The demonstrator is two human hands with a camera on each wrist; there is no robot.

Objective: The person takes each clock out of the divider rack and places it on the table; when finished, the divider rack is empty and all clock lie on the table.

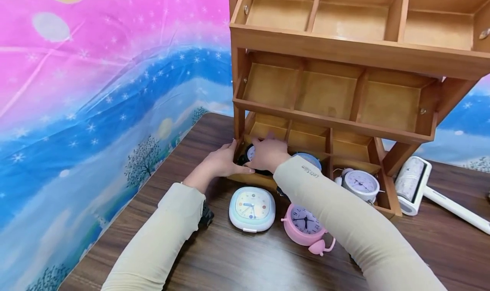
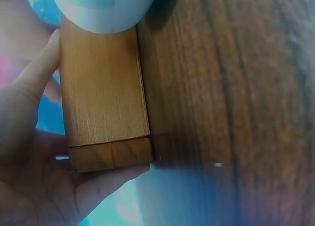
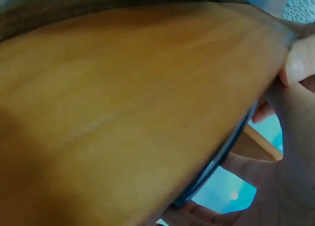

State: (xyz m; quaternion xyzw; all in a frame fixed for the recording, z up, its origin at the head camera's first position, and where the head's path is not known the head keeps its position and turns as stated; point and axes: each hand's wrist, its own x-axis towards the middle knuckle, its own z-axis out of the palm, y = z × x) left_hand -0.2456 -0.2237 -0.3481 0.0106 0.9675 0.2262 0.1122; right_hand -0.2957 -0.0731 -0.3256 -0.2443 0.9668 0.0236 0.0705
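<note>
A black alarm clock [image 1: 250, 153] with a pale face sits in the left compartment of the lowest tray, partly covered by my right hand [image 1: 270, 154]. That hand reaches down over the clock and holds it; in the right wrist view fingers [image 3: 246, 169] lie along a dark edge behind the front board [image 3: 123, 98]. My left hand [image 1: 221, 160] rests at the left corner of the wooden rack [image 2: 106, 88], thumb along the top edge and fingers extended at its end. Just in front, a white and mint clock [image 1: 252, 209] lies face up beside a pink twin-bell clock [image 1: 302, 225].
A blue clock [image 1: 307, 158] is in the middle compartment, partly behind my right sleeve. The right compartment holds a white twin-bell clock [image 1: 360, 184]. Two more wooden tiers [image 1: 333, 116] rise above. Right of the rack lies a white lint roller [image 1: 415, 186] on the wooden table [image 1: 229, 265].
</note>
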